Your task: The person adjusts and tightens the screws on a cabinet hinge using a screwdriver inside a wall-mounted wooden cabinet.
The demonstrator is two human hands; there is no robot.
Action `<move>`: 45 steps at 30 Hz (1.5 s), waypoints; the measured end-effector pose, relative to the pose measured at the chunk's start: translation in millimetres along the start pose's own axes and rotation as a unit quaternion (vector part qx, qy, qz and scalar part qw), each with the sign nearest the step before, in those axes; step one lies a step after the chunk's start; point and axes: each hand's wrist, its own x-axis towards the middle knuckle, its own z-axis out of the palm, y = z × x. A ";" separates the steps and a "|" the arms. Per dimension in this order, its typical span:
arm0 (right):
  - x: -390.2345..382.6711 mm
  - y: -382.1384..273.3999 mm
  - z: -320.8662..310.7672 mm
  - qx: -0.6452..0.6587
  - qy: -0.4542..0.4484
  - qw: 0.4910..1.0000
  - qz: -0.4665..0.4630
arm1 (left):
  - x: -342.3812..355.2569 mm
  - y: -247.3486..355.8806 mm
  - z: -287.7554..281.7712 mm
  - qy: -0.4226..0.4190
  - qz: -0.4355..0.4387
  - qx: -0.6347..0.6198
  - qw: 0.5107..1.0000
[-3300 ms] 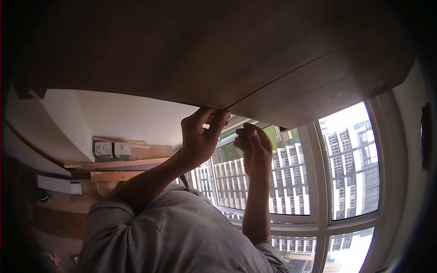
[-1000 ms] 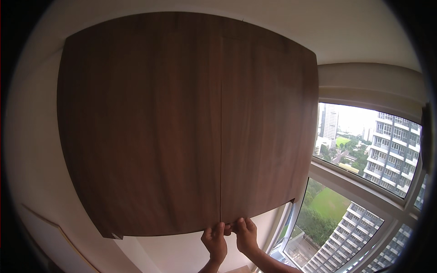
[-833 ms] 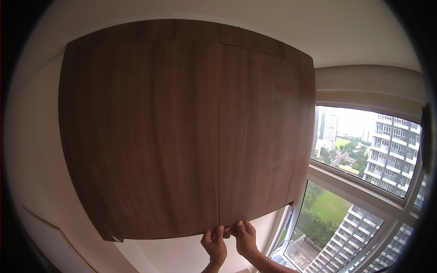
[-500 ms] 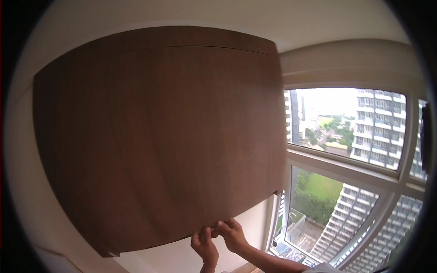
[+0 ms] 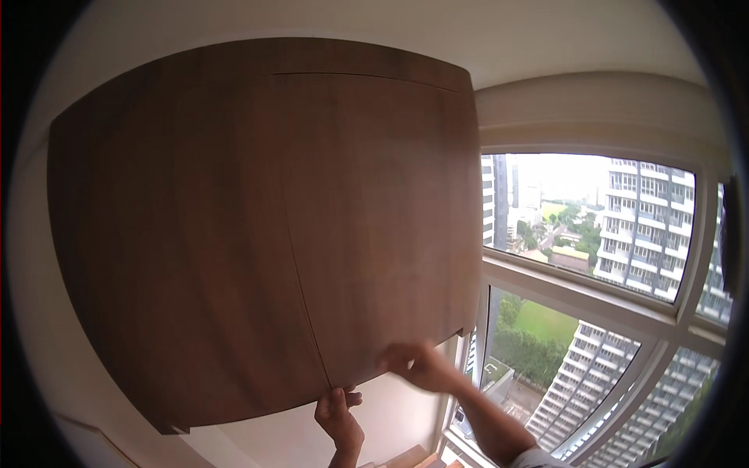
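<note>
A dark brown wooden wall cabinet (image 5: 195, 234) takes up most of the view, and a thin vertical seam parts its two doors. My left hand (image 5: 339, 417) is at the bottom edge, right by the seam, with thumb and fingers closed on the lower edge of the cabinet door (image 5: 382, 257). To the right of it and slightly higher, my right hand (image 5: 421, 368) is in front of the right door's lower part. Motion smears its fingers, and whether they touch the wood cannot be made out.
A white-framed window (image 5: 585, 292) fills the right side, with high-rise buildings and greenery outside. Above the cabinet is a pale ceiling (image 5: 351, 19). Below it are a light wall (image 5: 390, 425) and some brown, wood-coloured things (image 5: 409, 459) at the bottom edge.
My right hand has come away from my left, moving right and upward. My left hand sits slightly further left and lower. The seam between the doors shows much more plainly.
</note>
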 end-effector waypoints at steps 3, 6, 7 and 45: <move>65.8 -82.2 -67.5 -0.127 0.144 0.954 -0.230 | -2.7 -0.2 3.2 0.028 0.018 -0.026 0.999; 140.9 -137.2 -123.8 -0.220 0.236 0.894 -0.311 | 0.5 -1.5 3.1 0.019 0.014 -0.036 0.999; 163.0 -149.6 -134.9 -0.231 0.268 0.881 -0.314 | 0.0 0.1 2.0 0.011 0.009 -0.027 1.000; 298.3 -175.0 -216.8 -0.374 0.441 0.680 -0.451 | 4.2 -13.4 12.2 0.019 0.083 0.022 0.996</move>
